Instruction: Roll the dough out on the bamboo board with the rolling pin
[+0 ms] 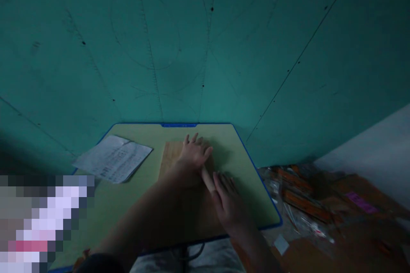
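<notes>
A wooden board (168,153) lies on the pale green table (134,204) with the blue edge. My left hand (194,152) rests palm down over the board's far right part, its fingers spread and stretched out. Between the two hands shows a short pale rod (208,179), which looks smooth; its kind is unclear. The rod's far end runs up to my left palm, and its near end meets my right hand (229,202). That hand lies low with its fingers stretched forward. My forearms and the dim light hide the board's near part.
A creased printed sheet (113,158) lies at the table's left. Behind rises a green wall (179,51) with pencil lines. On the floor at right are orange-brown pieces (307,204), clear plastic wrapping (315,228) and cardboard (361,183). A blurred-out patch covers the lower left.
</notes>
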Tool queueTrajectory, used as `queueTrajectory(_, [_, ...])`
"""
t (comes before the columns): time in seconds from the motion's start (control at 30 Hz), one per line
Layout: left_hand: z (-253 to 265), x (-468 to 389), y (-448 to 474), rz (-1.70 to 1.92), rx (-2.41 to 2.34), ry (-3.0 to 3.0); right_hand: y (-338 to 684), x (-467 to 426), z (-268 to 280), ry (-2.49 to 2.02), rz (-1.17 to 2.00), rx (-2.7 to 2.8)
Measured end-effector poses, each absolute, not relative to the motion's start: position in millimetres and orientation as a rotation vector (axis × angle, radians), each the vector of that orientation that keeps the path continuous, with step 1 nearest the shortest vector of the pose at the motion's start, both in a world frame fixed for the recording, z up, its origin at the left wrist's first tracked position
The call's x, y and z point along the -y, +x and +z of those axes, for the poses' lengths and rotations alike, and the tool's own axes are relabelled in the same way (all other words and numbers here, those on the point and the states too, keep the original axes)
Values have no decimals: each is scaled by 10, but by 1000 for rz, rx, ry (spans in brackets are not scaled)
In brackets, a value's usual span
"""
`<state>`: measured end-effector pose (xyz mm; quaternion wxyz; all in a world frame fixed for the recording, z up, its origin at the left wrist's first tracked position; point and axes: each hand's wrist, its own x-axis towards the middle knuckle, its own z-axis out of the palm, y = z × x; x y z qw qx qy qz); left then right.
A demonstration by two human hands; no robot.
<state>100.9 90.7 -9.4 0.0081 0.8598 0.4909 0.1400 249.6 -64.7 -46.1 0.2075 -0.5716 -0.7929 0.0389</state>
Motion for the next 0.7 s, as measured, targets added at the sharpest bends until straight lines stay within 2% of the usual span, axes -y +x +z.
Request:
queueTrajectory(0.17, [-68,-966,1134,439,-1460,2722,2542,623,-557,-1694,35,2115])
queueTrajectory(0.4, [-246,-576,152,484,-1537,2766,1878,831,-239,-1324,191,2268])
queueTrajectory(0.53, [-350,-367,-214,556,-1622,2791,1860,816,-245,-1364,165,2346])
queueTrajectory(0.7, [-366,-497,-110,546,-1633,2777,2130,394,-222,-1514,22,2330])
